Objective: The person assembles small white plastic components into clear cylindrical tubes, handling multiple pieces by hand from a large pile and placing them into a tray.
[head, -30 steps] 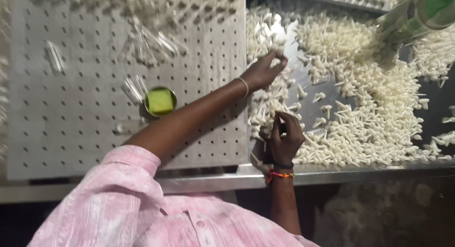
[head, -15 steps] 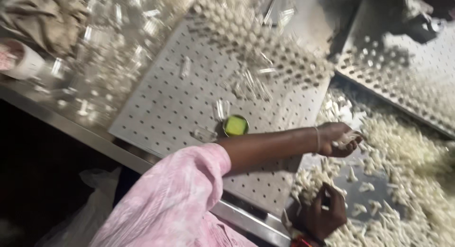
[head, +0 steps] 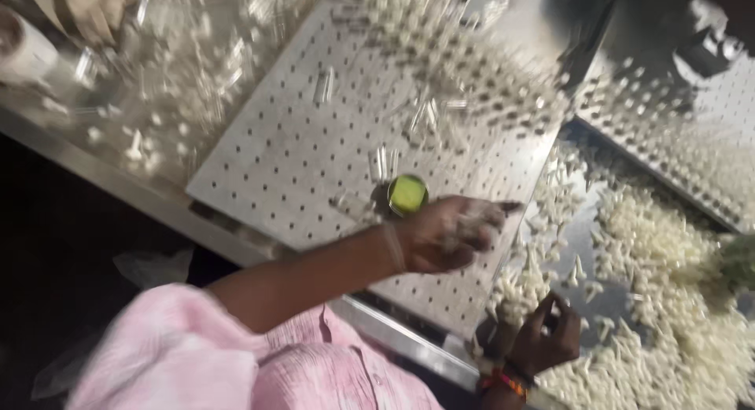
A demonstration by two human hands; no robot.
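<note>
1. The left hand (head: 448, 235) hovers over the near right part of the perforated metal board (head: 314, 158), just right of the small green-topped cup (head: 407, 194). Its fingers are curled around a few small white plastic pieces (head: 472, 221); motion blur hides how many.
2. The right hand (head: 546, 339) sits off the board's near right corner, at the edge of the loose white pieces (head: 653, 245). Its fingers are pinched together, but I cannot tell whether they hold a piece.
3. The pieces look light, stiff and tapered, likely a little slippery. A fingertip pinch at the wider end should suit them; they seem apt to scatter if brushed.
4. Clear little tubes (head: 381, 162) lie on the board just left of the cup, and rows of white pieces stand in the board's far holes.
5. The board rests on a shiny steel table (head: 102, 178). A second board (head: 700, 135) lies to its right, beyond the pile. A pink sleeve (head: 197, 355) fills the near side.
</note>
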